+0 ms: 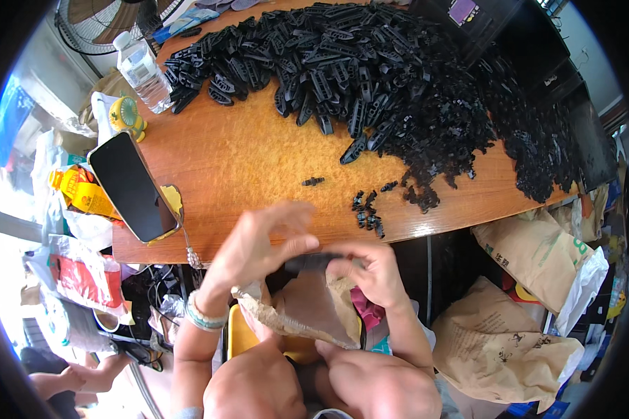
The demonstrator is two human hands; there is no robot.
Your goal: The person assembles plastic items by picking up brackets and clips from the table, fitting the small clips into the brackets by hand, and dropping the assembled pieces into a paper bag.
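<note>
My left hand is raised over the near table edge, thumb and fingers apart and fingertips smeared by motion. Close to its thumb is a dark elongated plastic piece. My right hand pinches that piece at its right end, between thumb and forefinger. Below both hands, an open brown paper bag with a ragged rim rests at my lap. Ahead of my right hand lies a little cluster of small black parts. A single small black part sits farther left on the wooden table.
A large heap of black plastic pieces covers the table's far side, with smaller black parts on the right. At left are a phone, a small yellow fan and a clear bottle. Paper bags stand at lower right.
</note>
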